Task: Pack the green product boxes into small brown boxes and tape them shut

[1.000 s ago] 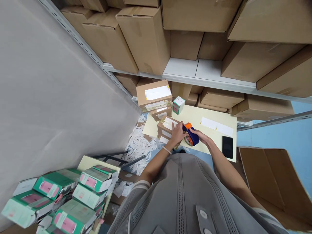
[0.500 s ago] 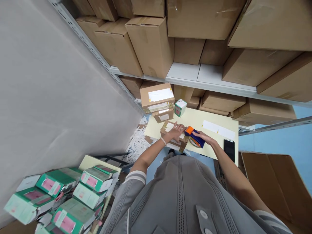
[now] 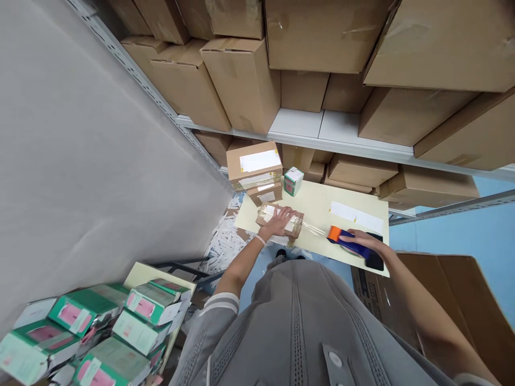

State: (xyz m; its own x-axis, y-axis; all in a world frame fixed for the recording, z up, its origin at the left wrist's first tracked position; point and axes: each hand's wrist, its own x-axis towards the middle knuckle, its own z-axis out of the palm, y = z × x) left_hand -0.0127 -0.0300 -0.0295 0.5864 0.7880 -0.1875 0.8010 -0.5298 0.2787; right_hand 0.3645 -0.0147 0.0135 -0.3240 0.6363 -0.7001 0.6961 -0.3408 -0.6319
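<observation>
— Right, hands first. What has each one got?

— Left hand (image 3: 277, 221) lies flat, fingers spread, pressing down on the small cardboard parcel (image 3: 280, 220) near the front-left of the pale yellow table (image 3: 322, 206). Right hand (image 3: 364, 239) is wrapped round the blue tape dispenser (image 3: 349, 244), orange end toward the parcel, out to the right and well apart from it.

— Why so?

— A strand of clear tape (image 3: 314, 229) runs taut between parcel and dispenser. My reading: the flat palm pins the parcel against the pull.

— Orientation of the parcel?

— Long axis runs roughly left-right across the table, tilted a little; the tape leaves its right end along nearly the same line. Dispenser lies along that line too, partly covering a black phone (image 3: 376, 260).

— Further out?

— White paper strip (image 3: 357, 215) beyond the dispenser. Behind the parcel, a stack of labelled cartons (image 3: 253, 163) with a small green-and-white box (image 3: 293, 180) beside it. Brown cartons fill the shelving (image 3: 322, 126) above. Green boxes (image 3: 100, 332) heaped lower left; white paper scraps (image 3: 225, 236) on the floor.
</observation>
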